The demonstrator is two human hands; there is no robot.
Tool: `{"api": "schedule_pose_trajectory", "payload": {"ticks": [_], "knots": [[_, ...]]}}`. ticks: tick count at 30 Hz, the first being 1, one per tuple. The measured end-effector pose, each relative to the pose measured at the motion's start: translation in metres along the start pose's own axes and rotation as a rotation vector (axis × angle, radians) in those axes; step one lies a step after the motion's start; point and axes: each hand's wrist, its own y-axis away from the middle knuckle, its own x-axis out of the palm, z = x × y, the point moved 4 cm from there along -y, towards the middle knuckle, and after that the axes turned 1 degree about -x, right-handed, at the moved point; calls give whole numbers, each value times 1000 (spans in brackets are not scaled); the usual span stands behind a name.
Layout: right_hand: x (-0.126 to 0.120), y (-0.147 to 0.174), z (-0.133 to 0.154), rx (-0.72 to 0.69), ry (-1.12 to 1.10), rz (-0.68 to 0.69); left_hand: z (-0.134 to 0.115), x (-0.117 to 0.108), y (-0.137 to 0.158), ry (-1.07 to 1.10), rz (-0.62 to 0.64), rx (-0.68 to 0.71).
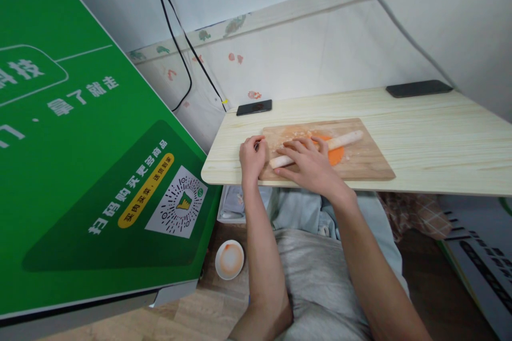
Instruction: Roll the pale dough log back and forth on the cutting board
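A pale wooden rolling pin [344,140] lies slantwise across a flat piece of orange dough [336,155] on a wooden cutting board [372,166]. My right hand [310,162] rests over the pin, its fingers spread across the top. Part of the dough is hidden beneath the hand and pin. At the board's left edge is my left hand [254,159], fingers curled in and touching the board; its grip is partly hidden. Whitish flour marks and crumbs [296,132] dust the board's surface.
The board sits at the front edge of a narrow light table [436,144]. Behind it lie a phone [254,108] and a black flat object [419,88]. A green panel [132,170] stands close on the left. A white bowl [229,259] is low down left.
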Motion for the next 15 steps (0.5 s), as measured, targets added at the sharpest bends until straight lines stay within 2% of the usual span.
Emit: {"api": "schedule_pose_trajectory", "payload": {"ticks": [9,15], "knots": [[-2,7,-3,-14,-44,84,2,1,0,-6,5,4],[-1,2,1,5,-25,22,2,1,0,-3,12,2]]}}
